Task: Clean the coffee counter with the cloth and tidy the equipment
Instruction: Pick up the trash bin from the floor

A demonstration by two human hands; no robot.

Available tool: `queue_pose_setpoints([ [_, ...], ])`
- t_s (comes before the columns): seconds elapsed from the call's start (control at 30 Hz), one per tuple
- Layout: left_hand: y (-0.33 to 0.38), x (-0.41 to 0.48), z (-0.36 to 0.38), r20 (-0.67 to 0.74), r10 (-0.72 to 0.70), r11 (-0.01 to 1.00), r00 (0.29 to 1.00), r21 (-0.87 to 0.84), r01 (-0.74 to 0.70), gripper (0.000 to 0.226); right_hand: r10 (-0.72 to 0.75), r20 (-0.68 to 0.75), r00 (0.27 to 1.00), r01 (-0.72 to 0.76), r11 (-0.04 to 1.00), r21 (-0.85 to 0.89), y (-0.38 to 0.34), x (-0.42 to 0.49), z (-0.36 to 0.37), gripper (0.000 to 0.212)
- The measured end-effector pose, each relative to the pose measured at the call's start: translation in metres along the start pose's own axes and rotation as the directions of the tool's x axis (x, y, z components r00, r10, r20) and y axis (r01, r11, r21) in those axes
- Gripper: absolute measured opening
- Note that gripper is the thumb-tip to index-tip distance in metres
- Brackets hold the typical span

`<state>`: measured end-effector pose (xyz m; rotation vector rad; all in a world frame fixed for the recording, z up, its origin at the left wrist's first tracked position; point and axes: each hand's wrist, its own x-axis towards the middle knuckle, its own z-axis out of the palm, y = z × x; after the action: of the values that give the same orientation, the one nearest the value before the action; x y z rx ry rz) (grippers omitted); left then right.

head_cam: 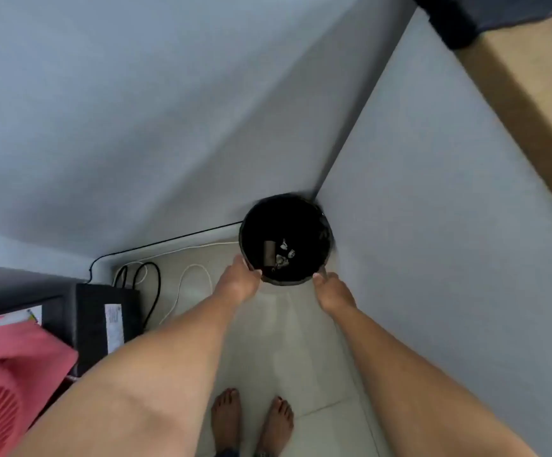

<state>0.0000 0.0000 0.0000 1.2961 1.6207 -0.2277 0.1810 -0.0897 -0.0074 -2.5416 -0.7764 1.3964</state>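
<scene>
A round black waste bin (301, 222) stands on the pale floor in the corner where two grey walls meet. A few bits of white and brown rubbish lie at its bottom. My left hand (236, 282) reaches down to the bin's near left rim and grips it. My right hand (332, 290) holds the near right rim. No cloth is in view. Both forearms stretch down from the bottom of the frame.
A black box (106, 324) with a white label stands on the floor at the left, with black and white cables (182, 285) trailing behind it. A pink fan (7, 380) fills the lower left. A wooden counter edge (532, 103) runs along the upper right. My bare feet (251, 423) stand on the tiles.
</scene>
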Motion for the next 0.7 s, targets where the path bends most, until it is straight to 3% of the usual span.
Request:
queue_pose_setpoints([
  [0.1, -0.024, 0.056, 0.029, 0.017, -0.111, 0.983, 0.994, -0.146, 0.112, 0.072, 0.099, 0.000, 0.995, -0.098, 0.984, 0.145, 0.019, 0.052, 0.032, 0.059],
  [0.2, -0.037, 0.095, 0.051, 0.066, -0.216, 0.896, 0.974, -0.382, 0.225, 0.071, 0.225, 0.052, 0.973, -0.229, 0.922, 0.313, 0.029, 0.092, 0.053, 0.056],
  [0.37, -0.043, 0.149, 0.078, 0.051, -0.206, 0.791, 0.977, -0.579, 0.197, 0.056, 0.204, 0.076, 0.976, -0.213, 0.821, 0.530, 0.040, 0.152, 0.081, 0.041],
  [0.5, -0.045, 0.172, 0.091, -0.013, -0.180, 0.806, 0.984, -0.575, 0.140, 0.022, 0.189, 0.042, 0.981, -0.175, 0.776, 0.605, 0.038, 0.177, 0.098, 0.037],
  [0.7, -0.047, 0.168, 0.090, -0.060, -0.160, 0.834, 0.985, -0.542, 0.103, 0.023, 0.227, -0.043, 0.973, -0.152, 0.771, 0.618, 0.034, 0.167, 0.100, 0.043],
])
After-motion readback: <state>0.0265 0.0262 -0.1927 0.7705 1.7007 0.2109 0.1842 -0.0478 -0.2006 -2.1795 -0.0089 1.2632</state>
